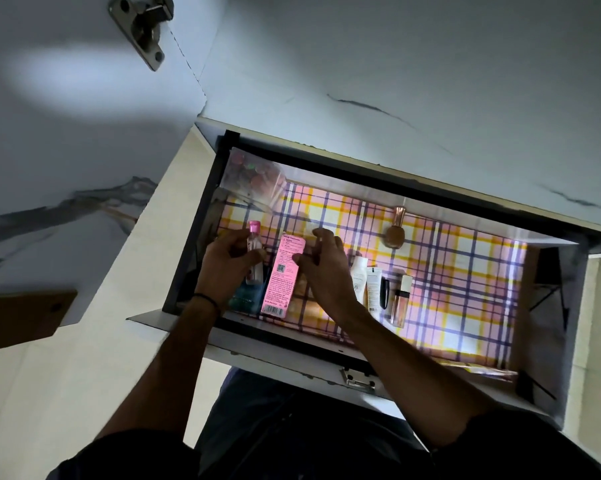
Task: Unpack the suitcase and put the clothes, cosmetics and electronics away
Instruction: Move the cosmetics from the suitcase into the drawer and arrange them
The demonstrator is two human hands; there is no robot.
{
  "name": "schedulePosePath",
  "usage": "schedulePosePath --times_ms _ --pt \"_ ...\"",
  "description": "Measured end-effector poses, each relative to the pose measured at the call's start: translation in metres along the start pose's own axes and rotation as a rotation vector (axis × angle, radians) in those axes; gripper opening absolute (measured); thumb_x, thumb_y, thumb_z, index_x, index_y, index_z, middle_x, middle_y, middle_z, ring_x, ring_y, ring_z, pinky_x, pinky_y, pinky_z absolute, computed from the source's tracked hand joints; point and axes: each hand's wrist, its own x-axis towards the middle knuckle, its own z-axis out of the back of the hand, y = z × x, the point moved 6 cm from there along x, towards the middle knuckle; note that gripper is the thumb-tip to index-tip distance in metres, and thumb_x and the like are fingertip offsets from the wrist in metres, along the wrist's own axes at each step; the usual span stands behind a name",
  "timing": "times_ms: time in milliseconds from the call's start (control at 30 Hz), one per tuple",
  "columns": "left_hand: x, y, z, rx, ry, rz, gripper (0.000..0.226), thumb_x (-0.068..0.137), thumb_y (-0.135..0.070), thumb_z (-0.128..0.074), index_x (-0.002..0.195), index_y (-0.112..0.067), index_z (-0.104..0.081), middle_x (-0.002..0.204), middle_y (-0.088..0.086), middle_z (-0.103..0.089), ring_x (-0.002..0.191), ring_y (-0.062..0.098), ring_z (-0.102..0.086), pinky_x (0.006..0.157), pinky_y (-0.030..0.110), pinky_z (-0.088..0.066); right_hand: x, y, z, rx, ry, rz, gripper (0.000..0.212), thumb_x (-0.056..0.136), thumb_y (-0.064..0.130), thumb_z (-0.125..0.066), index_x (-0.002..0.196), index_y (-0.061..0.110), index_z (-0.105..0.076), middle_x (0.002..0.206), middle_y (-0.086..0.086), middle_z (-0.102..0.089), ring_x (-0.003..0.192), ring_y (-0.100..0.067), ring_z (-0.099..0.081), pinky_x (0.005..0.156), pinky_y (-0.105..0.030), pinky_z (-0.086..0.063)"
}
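Cosmetics step in hand: the drawer is pulled open under the marble-look top. At its left end a small clear bottle w/ pink cap is gripped in the left hand. Fingers are curled round the body, and the cap pokes out above the knuckles. It's held close to the blue bottle lying by the drawer wall. Beside it the right hand is held at the pink box, fingers bent, thumb at the box's right edge. Whether the box is actually pinched can't be told from here.

To be done well, probably:
- The bottle should be laid flat, parallel w/ the other items, so nothing rolls.
- The box is best steadied or nudged right by the other hand to make room.
- The blue bottle shouldn't get buried.
- The cap should be checked tight first, in case of leaks.

Look of the thing: slim, see-through, label print too small to be read, bright pink cap. It's judged light & easily tipped if stood upright on the plaid liner.

Further right, two white tubes, a black lipstick & a gloss tube are lined up. A round bottle w/ copper cap lies apart, nearer the back.
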Motion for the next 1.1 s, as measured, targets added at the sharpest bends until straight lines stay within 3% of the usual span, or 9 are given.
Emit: schedulePosePath --times_ms 100,167,267,500,667,833,900,1033,1100 --pt "-0.001 -0.006 -0.012 0.007 0.05 -0.003 0.051 0.079 -0.013 -0.078 0.127 -0.01 -0.059 0.108 0.011 -0.071 0.097 0.023 -0.069 0.083 0.039 -0.058 -0.002 0.002 0.02 0.151 -0.107 -0.067 0.025 0.097 0.022 -0.062 0.121 0.016 -0.057 0.102 -0.003 -0.064 0.079 -0.014 -0.061 0.059 -0.025 -0.046" --pt "-0.003 -0.013 -0.025 0.07 0.085 -0.042 0.061 0.075 -0.02 -0.082 0.129 -0.013 -0.056 0.108 0.007 -0.07 0.098 0.022 -0.068 0.084 0.038 -0.057 -0.005 0.005 0.028 0.22 -0.061 -0.071 0.015 0.099 0.03 -0.06 0.106 0.017 -0.063 0.089 0.003 -0.066 0.072 -0.01 -0.061 0.058 -0.024 -0.047" --pt "-0.009 -0.028 -0.048 0.173 0.111 -0.131 0.065 0.078 -0.019 -0.08 0.135 -0.012 -0.05 0.101 0.002 -0.062 0.094 0.016 -0.062 0.085 0.029 -0.051 -0.006 0.006 0.032 0.243 0.06 -0.079 0.023 0.097 0.041 -0.063 0.098 0.019 -0.066 0.084 0.004 -0.069 0.074 -0.01 -0.066 0.061 -0.026 -0.05" --pt "-0.02 -0.046 -0.087 0.208 0.289 -0.215 0.073 0.081 -0.014 -0.077 0.144 -0.012 -0.04 0.101 -0.004 -0.063 0.092 0.0 -0.06 0.09 0.019 -0.049 -0.006 -0.009 0.061 0.436 -0.01 -0.145 0.013 0.097 0.004 -0.06 0.096 -0.006 -0.067 0.071 -0.011 -0.064 0.055 -0.011 -0.059 0.052 -0.023 -0.046" --pt "-0.017 -0.042 -0.095 0.205 0.318 -0.221 0.05 0.082 -0.005 -0.072 0.128 -0.014 -0.055 0.115 0.005 -0.069 0.11 0.018 -0.062 0.104 0.041 -0.046 -0.004 -0.023 0.074 0.48 0.04 -0.217 0.017 0.1 0.004 -0.056 0.102 -0.01 -0.065 0.08 -0.015 -0.065 0.068 -0.024 -0.062 0.061 -0.029 -0.057" --pt "-0.011 -0.039 -0.105 0.224 0.28 -0.157 0.052 0.083 -0.014 -0.074 0.131 -0.013 -0.055 0.108 -0.001 -0.071 0.096 0.005 -0.064 0.085 0.015 -0.047 -0.008 -0.028 0.074 0.551 0.027 -0.242 0.014 0.101 0.003 -0.052 0.095 0.001 -0.065 0.087 -0.016 -0.069 0.079 -0.027 -0.067 0.078 -0.038 -0.061" --pt "-0.008 -0.041 -0.108 0.215 0.266 -0.159 0.053 0.084 -0.014 -0.074 0.133 -0.012 -0.054 0.111 0.002 -0.07 0.097 0.01 -0.065 0.086 0.018 -0.048 -0.009 -0.029 0.073 0.553 0.036 -0.223 0.012 0.098 0.001 -0.055 0.096 0.002 -0.067 0.089 -0.014 -0.07 0.082 -0.025 -0.066 0.084 -0.04 -0.058" --pt "-0.007 -0.049 -0.114 0.166 0.29 -0.172 0.051 0.083 -0.013 -0.075 0.13 -0.01 -0.055 0.112 0.007 -0.07 0.101 0.019 -0.067 0.093 0.038 -0.054 -0.01 -0.028 0.082 0.518 -0.016 -0.18 0.014 0.095 0.006 -0.064 0.099 -0.008 -0.064 0.088 -0.018 -0.067 0.081 -0.023 -0.063 0.075 -0.038 -0.055" --pt "-0.008 -0.048 -0.119 0.133 0.322 -0.146 0.048 0.085 -0.011 -0.072 0.13 -0.009 -0.054 0.114 0.009 -0.068 0.096 0.019 -0.069 0.085 0.036 -0.058 -0.01 -0.031 0.096 0.516 -0.119 -0.186 0.018 0.094 0.012 -0.066 0.1 -0.005 -0.066 0.091 -0.02 -0.066 0.082 -0.026 -0.063 0.071 -0.037 -0.053"
